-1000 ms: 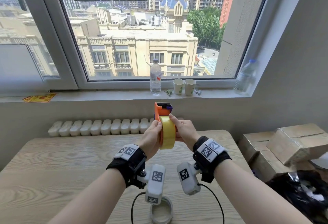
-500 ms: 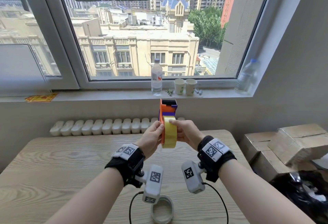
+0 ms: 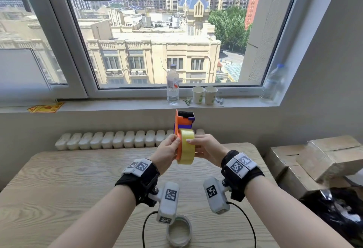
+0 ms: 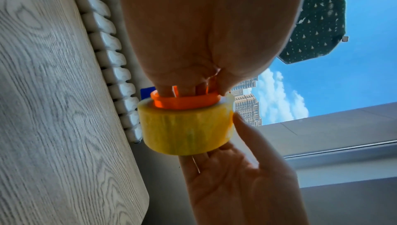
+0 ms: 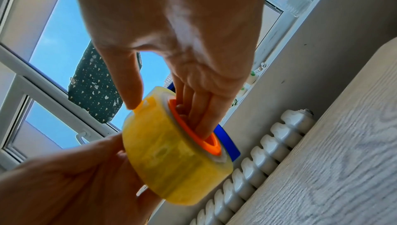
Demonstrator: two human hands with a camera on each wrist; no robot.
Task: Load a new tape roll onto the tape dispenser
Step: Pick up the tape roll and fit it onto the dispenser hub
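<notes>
Much of the dispenser (image 3: 184, 122) is hidden: in the head view only its orange and blue top shows above the roll (image 3: 186, 149), and the left hand (image 3: 167, 151) covers its lower part. In both wrist views the palms fill the upper frame, so the dispenser shows only as an orange hub and a sliver of blue. A clear ring (image 3: 179, 232) on the counter (image 3: 59, 188) is partly covered by the left wrist camera, and what it is cannot be made out.

The roll is thick, translucent yellow, with a pale core, and sits around the orange hub, standing on edge between the two hands above the counter.

The left hand grips the dispenser on the roll's left side, thumb at the roll's upper rim and fingers curled onto the orange frame. The right hand (image 3: 206, 147) lies against the roll's right face: its fingers (image 5: 199, 109) run nearly straight into the hub opening, and its thumb rests on the roll's outer band at the top. The roll is thus pressed between the hands, touching both.
</notes>
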